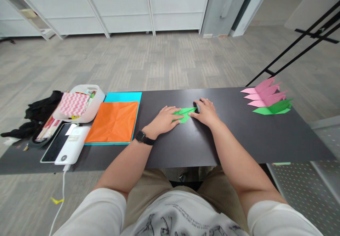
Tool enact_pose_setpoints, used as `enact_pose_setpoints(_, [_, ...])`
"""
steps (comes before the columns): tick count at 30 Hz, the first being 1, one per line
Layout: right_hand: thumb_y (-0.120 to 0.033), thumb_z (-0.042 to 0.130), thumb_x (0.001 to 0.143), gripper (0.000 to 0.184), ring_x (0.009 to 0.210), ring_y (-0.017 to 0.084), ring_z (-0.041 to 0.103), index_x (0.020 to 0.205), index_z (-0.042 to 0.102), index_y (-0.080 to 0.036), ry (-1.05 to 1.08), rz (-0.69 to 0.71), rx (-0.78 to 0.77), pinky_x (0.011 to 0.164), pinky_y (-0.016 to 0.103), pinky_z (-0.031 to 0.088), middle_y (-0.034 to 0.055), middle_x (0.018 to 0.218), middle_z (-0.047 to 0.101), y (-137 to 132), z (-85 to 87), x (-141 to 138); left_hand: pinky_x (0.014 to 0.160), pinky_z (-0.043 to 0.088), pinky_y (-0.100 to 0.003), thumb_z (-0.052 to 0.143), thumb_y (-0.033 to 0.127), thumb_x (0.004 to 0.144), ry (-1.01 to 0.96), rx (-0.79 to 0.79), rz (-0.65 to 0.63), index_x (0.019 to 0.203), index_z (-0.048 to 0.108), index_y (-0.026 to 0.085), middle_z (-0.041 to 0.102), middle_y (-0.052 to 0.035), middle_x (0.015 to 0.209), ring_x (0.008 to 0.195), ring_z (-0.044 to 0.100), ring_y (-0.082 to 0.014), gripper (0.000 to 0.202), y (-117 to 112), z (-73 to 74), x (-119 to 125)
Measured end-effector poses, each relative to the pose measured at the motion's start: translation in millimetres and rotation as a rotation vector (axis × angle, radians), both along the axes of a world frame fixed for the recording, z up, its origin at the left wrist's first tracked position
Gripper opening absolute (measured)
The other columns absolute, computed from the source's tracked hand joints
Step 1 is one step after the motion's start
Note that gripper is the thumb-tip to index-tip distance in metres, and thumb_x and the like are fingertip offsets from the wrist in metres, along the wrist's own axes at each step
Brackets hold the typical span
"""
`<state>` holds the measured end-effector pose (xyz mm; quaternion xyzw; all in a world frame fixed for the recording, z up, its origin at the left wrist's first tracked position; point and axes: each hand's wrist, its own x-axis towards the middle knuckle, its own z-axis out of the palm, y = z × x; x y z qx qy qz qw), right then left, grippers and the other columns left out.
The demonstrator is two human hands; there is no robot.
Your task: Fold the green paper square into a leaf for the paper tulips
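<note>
A green folded paper (185, 114) with a pointed tip lies on the dark table in front of me. Across its left part rests my left hand (166, 120), its fingers stretched out and pressing the paper down. At the tip on the other side, my right hand (205, 112) curls round a small dark grey rounded object (197, 107), whose kind I cannot make out. The right thumb touches the edge of the green paper. Part of the paper is hidden under the left fingers.
Pink folded papers (262, 96) and a green one (276, 107) stand in a row at the right. Orange sheets (114, 122) lie over blue sheets (124, 96) on the left. Beyond are a white basket (97, 105), a phone (57, 144) and a white power bank (73, 145) with a cable.
</note>
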<state>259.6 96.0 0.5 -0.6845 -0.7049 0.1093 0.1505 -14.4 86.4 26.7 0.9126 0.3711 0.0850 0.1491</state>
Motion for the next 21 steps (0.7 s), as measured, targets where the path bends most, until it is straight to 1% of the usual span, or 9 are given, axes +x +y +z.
enact_pose_setpoints(4, [-0.046, 0.072, 0.095, 0.060, 0.147, 0.041, 0.055, 0.149, 0.066, -0.020, 0.071, 0.003, 0.070, 0.125, 0.059, 0.042, 0.0200, 0.156, 0.060, 3, 4.9, 7, 0.132, 0.029, -0.065, 0.058, 0.044, 0.111, 0.037, 0.024, -0.003, 0.146, 0.072, 0.036, 0.057, -0.0056, 0.165, 0.154, 0.048, -0.0314, 0.039, -6, 6.7, 1])
enact_pose_setpoints(6, [-0.043, 0.066, 0.099, 0.051, 0.137, 0.038, 0.062, 0.144, 0.069, -0.021, 0.125, 0.003, 0.112, 0.120, 0.056, 0.048, 0.0185, 0.146, 0.067, 3, 9.3, 10, 0.133, 0.025, -0.069, 0.058, 0.049, 0.111, 0.057, 0.048, 0.018, 0.146, 0.072, 0.036, 0.060, -0.0074, 0.161, 0.151, 0.050, -0.0323, 0.040, -11, 11.3, 5])
enact_pose_setpoints(8, [-0.044, 0.063, 0.100, 0.041, 0.126, 0.036, 0.068, 0.134, 0.074, -0.022, 0.154, 0.022, 0.122, 0.114, 0.054, 0.052, 0.0161, 0.132, 0.072, 0, 13.9, 10, 0.132, 0.021, -0.074, 0.057, 0.054, 0.110, 0.080, 0.079, 0.062, 0.145, 0.073, 0.036, 0.062, -0.0100, 0.155, 0.146, 0.052, -0.0334, 0.043, -17, 16.1, 9])
enact_pose_setpoints(10, [-0.045, 0.066, 0.099, 0.032, 0.117, 0.034, 0.070, 0.120, 0.077, -0.024, 0.143, 0.082, 0.088, 0.110, 0.052, 0.055, 0.0134, 0.122, 0.073, -5, 17.1, 8, 0.131, 0.019, -0.076, 0.055, 0.059, 0.110, 0.107, 0.118, 0.106, 0.147, 0.072, 0.035, 0.065, -0.0126, 0.148, 0.139, 0.055, -0.0347, 0.047, -23, 20.1, 15])
enact_pose_setpoints(11, [-0.046, 0.070, 0.097, 0.030, 0.118, 0.033, 0.070, 0.116, 0.077, -0.025, 0.123, 0.126, 0.062, 0.111, 0.051, 0.055, 0.0126, 0.122, 0.072, -9, 17.7, 6, 0.130, 0.019, -0.077, 0.054, 0.061, 0.109, 0.124, 0.136, 0.122, 0.148, 0.071, 0.034, 0.065, -0.0140, 0.144, 0.136, 0.056, -0.0355, 0.050, -26, 21.5, 18])
enact_pose_setpoints(13, [-0.049, 0.078, 0.091, 0.037, 0.131, 0.035, 0.065, 0.121, 0.077, -0.027, 0.059, 0.209, 0.017, 0.117, 0.054, 0.051, 0.0138, 0.137, 0.066, -16, 17.0, 0, 0.130, 0.018, -0.077, 0.053, 0.063, 0.109, 0.148, 0.168, 0.155, 0.150, 0.071, 0.033, 0.066, -0.0152, 0.137, 0.131, 0.057, -0.0365, 0.054, -30, 23.0, 23])
enact_pose_setpoints(16, [-0.051, 0.083, 0.089, 0.056, 0.153, 0.043, 0.047, 0.140, 0.070, -0.030, -0.031, 0.237, -0.009, 0.126, 0.070, 0.037, 0.0165, 0.163, 0.049, -23, 12.7, -9, 0.130, 0.019, -0.077, 0.051, 0.064, 0.109, 0.168, 0.196, 0.189, 0.148, 0.072, 0.035, 0.066, -0.0146, 0.129, 0.129, 0.058, -0.0368, 0.053, -34, 22.6, 28])
enact_pose_setpoints(18, [-0.050, 0.080, 0.092, 0.058, 0.158, 0.045, 0.041, 0.146, 0.067, -0.033, -0.046, 0.234, -0.018, 0.127, 0.077, 0.030, 0.0163, 0.167, 0.045, -23, 9.6, -12, 0.130, 0.020, -0.076, 0.051, 0.064, 0.109, 0.161, 0.194, 0.190, 0.151, 0.068, 0.035, 0.066, -0.0139, 0.128, 0.129, 0.059, -0.0361, 0.053, -35, 21.2, 28])
enact_pose_setpoints(21, [-0.047, 0.075, 0.096, 0.052, 0.158, 0.044, 0.041, 0.147, 0.067, -0.036, -0.033, 0.244, -0.020, 0.127, 0.079, 0.028, 0.0140, 0.167, 0.047, -19, 6.1, -13, 0.131, 0.025, -0.069, 0.050, 0.057, 0.112, 0.095, 0.174, 0.187, 0.159, 0.058, 0.029, 0.066, -0.0133, 0.132, 0.130, 0.060, -0.0333, 0.056, -33, 18.3, 26])
